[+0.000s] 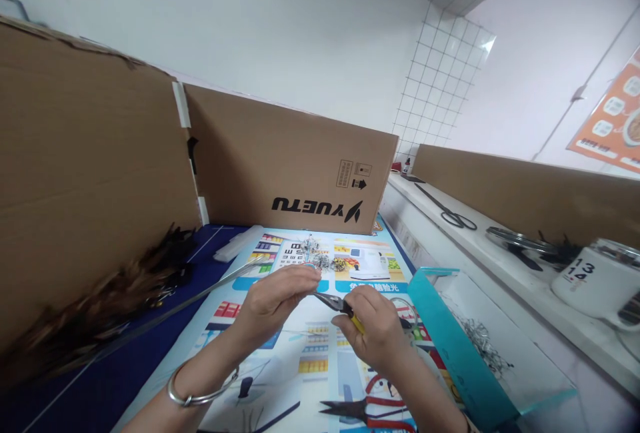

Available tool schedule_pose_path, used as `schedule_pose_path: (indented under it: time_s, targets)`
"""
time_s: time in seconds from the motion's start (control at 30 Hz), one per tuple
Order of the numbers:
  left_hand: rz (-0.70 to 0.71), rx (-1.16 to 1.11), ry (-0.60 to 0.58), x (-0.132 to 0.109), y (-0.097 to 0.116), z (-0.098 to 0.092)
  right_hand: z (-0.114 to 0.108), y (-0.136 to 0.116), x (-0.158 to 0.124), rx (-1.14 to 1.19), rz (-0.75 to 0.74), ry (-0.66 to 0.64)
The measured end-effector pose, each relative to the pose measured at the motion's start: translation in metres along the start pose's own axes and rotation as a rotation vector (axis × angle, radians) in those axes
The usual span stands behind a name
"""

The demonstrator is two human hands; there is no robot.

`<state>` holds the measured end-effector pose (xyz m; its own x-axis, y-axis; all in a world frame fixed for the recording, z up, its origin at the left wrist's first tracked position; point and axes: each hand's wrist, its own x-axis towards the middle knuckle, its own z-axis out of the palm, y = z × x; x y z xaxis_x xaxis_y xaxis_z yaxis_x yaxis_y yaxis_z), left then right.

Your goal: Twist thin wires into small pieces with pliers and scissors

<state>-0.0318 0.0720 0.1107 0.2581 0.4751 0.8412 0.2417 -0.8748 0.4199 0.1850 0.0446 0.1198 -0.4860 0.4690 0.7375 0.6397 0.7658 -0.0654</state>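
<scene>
My right hand (373, 323) is wrapped round a pair of needle-nose pliers (331, 300) with a yellow grip, the jaws pointing left. Close to the jaw tip, my left hand (280, 296) has its fingers pinched together; whatever they hold is too small or hidden to make out. Just beyond the fingers, a tangle of thin silvery wire pieces (320, 260) lies on the printed mat (280, 380). Red-handled scissors (367, 412) rest on the mat below my right wrist, blades toward the left.
A teal box (465, 360) with bent wire pieces stands at right. Beyond it, a ledge bears a white mug (590, 280), a lidded dish (520, 240) and black scissors (457, 220). Brown feathers (115, 300) and long thin rods (200, 293) lie left. Cardboard panels (280, 153) wall the back.
</scene>
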Motion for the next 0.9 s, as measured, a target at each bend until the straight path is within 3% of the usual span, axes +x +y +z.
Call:
schedule_pose_path:
  time_s: [0.17,0.47,0.7,0.9]
  targets:
    - [0.117,0.044,-0.067,0.003,-0.001,-0.008,-0.003,0.005,0.001,0.189,0.034,-0.145]
    - [0.169,0.21,-0.18,-0.007,-0.012,-0.011,-0.008,0.017,0.002,0.282,0.012,-0.307]
    - [0.184,0.228,-0.249,-0.004,-0.005,-0.011,-0.012,0.027,0.002,0.389,0.026,-0.439]
    - [0.192,0.21,-0.214,-0.009,-0.009,-0.007,-0.01,0.031,0.003,0.41,0.058,-0.462]
